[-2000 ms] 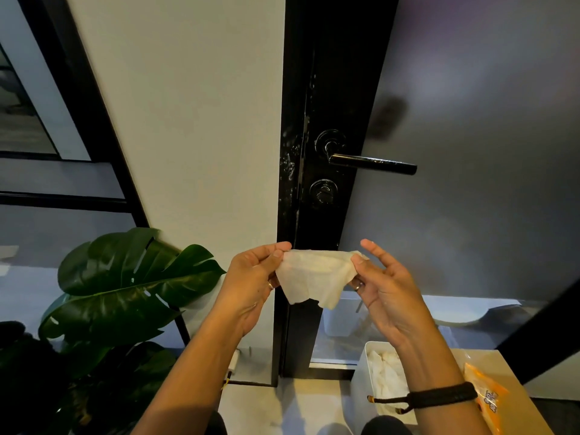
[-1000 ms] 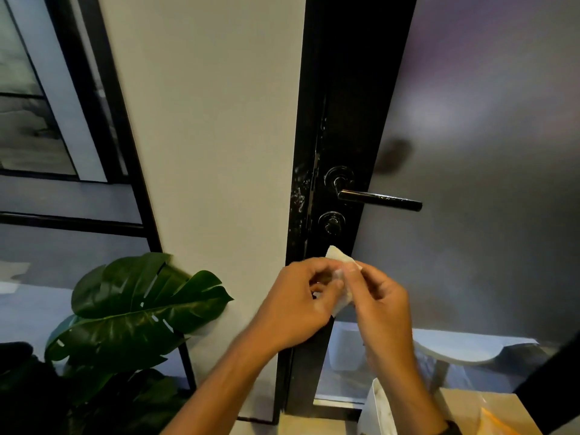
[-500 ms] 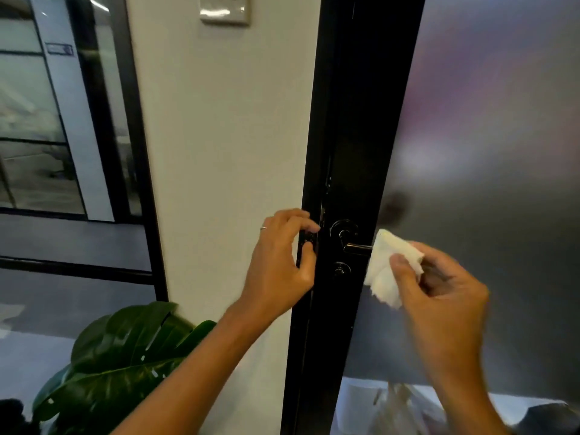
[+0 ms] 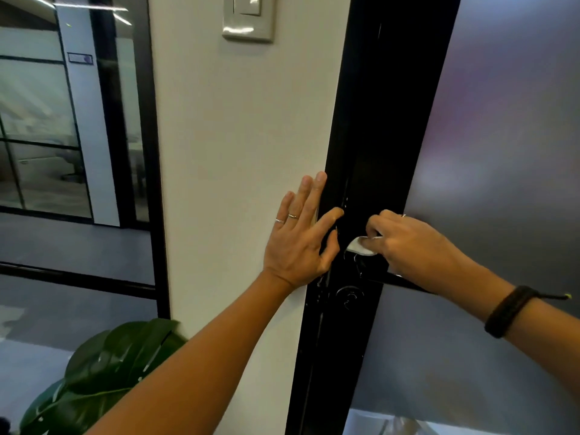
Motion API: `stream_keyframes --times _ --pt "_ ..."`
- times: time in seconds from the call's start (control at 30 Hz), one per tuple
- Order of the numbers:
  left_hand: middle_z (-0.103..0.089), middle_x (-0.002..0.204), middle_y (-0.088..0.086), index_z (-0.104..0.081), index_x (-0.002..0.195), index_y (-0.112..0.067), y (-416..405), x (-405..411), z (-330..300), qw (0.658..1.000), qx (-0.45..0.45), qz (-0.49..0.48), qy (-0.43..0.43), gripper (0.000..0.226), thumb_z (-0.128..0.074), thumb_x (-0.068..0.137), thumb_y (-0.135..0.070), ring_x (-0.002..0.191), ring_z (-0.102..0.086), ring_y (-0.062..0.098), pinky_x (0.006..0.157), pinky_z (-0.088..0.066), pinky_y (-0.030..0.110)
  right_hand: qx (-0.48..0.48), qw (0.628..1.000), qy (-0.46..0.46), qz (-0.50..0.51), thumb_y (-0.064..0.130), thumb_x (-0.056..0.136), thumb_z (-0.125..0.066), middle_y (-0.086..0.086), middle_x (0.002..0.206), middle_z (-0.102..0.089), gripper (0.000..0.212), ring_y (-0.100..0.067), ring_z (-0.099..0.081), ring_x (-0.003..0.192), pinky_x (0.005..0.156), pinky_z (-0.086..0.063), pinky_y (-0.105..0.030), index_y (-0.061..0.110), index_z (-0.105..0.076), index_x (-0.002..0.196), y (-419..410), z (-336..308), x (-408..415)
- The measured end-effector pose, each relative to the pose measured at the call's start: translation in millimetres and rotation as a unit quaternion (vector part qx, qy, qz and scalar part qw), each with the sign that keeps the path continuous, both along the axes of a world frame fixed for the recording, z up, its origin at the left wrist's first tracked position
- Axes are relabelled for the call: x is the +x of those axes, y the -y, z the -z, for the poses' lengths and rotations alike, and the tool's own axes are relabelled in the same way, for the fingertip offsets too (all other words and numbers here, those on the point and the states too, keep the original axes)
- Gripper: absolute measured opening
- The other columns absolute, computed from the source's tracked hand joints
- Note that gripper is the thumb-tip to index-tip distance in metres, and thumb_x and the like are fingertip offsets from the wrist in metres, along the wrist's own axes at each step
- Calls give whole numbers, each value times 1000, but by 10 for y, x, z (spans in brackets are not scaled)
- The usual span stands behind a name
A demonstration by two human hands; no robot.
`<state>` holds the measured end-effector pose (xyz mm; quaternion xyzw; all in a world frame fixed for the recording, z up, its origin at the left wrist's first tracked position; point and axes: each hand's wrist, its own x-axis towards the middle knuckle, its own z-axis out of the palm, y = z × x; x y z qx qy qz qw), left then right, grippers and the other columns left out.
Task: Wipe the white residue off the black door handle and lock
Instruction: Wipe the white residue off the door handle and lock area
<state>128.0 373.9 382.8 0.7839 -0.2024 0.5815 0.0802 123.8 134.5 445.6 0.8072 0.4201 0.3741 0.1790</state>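
- The black metal door handle (image 4: 405, 282) sits on the black door frame (image 4: 376, 136), mostly hidden behind the right hand (image 4: 405, 246); the round black lock (image 4: 349, 297) shows just below it.
- The right hand pinches a folded white wipe (image 4: 361, 245) against the handle's base.
- The left hand (image 4: 298, 243) lies flat, fingers spread, across the white wall (image 4: 238, 152) and the frame's edge, holding nothing.
- No writing is readable; a beige wall switch (image 4: 248, 17) sits above.

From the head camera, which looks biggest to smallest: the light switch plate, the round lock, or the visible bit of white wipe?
1. Light switch plate, clearly largest, though cut off at the top edge.
2. Round lock and white wipe look alike in size; the right hand covers most of the wipe, so I won't rank them.
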Motion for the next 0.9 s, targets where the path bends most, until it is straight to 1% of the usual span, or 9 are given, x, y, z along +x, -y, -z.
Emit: stream_keyframes --times 0.17,0.27,0.33,0.47,0.53,0.6,0.73,0.8,0.9 --pt "-26 174 19 -61 135 -24 -14 69 45 999 -8 18 31 34 -60 103 -33 166 -17 35 136 -16 49 117 993 -16 -26 1 78 -85 -6 91 -59 25 -24 -57 74 50 -47 -34 10 -80 101 70 -106 22" --pt "-28 174 17 -51 134 -19 -2 84 57 998 -33 47 30 38 -66 100 -30 166 -16 32 135 -18 49 228 972 32 -43 0 88 -75 -11 97 -61 21 -28 -59 73 53 -54 -40 4 -78 108 -99 -366 29" --pt "-28 174 17 -50 131 -17 3 89 66 997 -39 59 32 38 -67 100 -28 166 -17 31 135 -20 50 241 968 58 -45 2 92 -70 -12 99 -59 18 -26 -58 69 51 -54 -38 3 -76 109 -274 -431 9" --pt "-27 174 18 -48 129 -16 -12 108 78 997 -36 63 35 36 -67 100 -28 166 -17 31 135 -21 51 117 991 13 -60 10 92 -74 -8 91 -56 9 -12 -42 58 42 -46 -28 4 -72 98 -399 -137 -13" --pt "-27 174 18 -48 128 -15 -8 111 84 997 -36 62 34 35 -65 101 -29 166 -17 31 135 -20 51 51 997 -34 -48 10 85 -82 -6 89 -55 15 -8 -34 58 41 -38 -22 9 -71 96 -363 6 -25" --pt "-27 174 18 -49 126 -15 2 102 91 997 -36 63 36 32 -65 101 -28 166 -17 31 135 -20 51 44 998 -25 -45 9 86 -81 -7 92 -56 15 -10 -39 55 39 -42 -24 8 -72 98 -338 -54 -9" --pt "-27 174 18 -50 124 -15 -10 87 83 997 -33 63 37 29 -63 102 -28 166 -17 31 136 -18 49 103 990 69 -62 -1 93 -72 -17 105 -60 19 -24 -57 59 42 -54 -35 -1 -71 112 -373 -467 50" --pt "-27 175 18 -50 125 -15 -12 90 82 997 -31 65 32 30 -64 101 -27 166 -16 31 136 -18 49 53 993 82 -71 -1 90 -75 -18 104 -60 19 -25 -59 63 46 -55 -34 -2 -71 109 -388 -454 82" --pt "-27 174 19 -50 128 -15 2 107 83 996 -32 72 28 33 -64 101 -27 166 -16 31 135 -20 51 -75 994 44 -64 2 83 -82 -15 97 -61 21 -19 -59 69 52 -57 -30 0 -73 102 -359 -173 93"
